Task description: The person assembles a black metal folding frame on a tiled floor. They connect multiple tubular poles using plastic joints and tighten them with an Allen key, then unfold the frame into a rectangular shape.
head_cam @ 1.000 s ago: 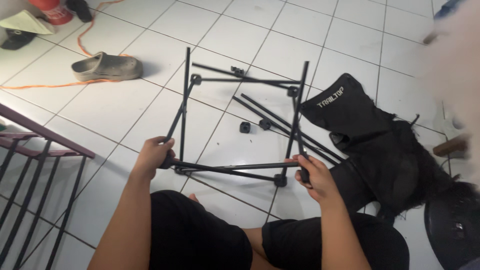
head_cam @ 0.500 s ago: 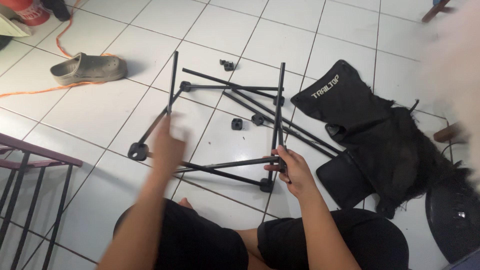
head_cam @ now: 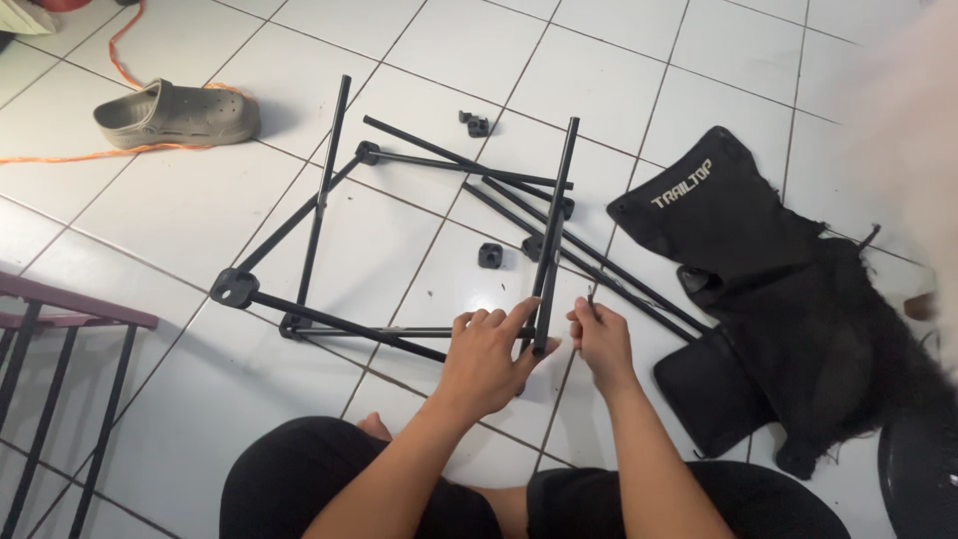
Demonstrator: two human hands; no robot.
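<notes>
two hands [head_cam: 489, 354] [head_cam: 601, 342] grip black pole frame [head_cam: 554, 235], fabric bag [head_cam: 758, 289] nearby, shut

Black fabric bag [head_cam: 718, 215], white label, floor at right.

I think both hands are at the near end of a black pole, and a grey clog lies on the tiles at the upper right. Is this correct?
Not quite. In the head view the grey clog lies at the upper left, beside an orange cord. The rest holds: the left hand and right hand are both at the near end of the black pole.
</notes>
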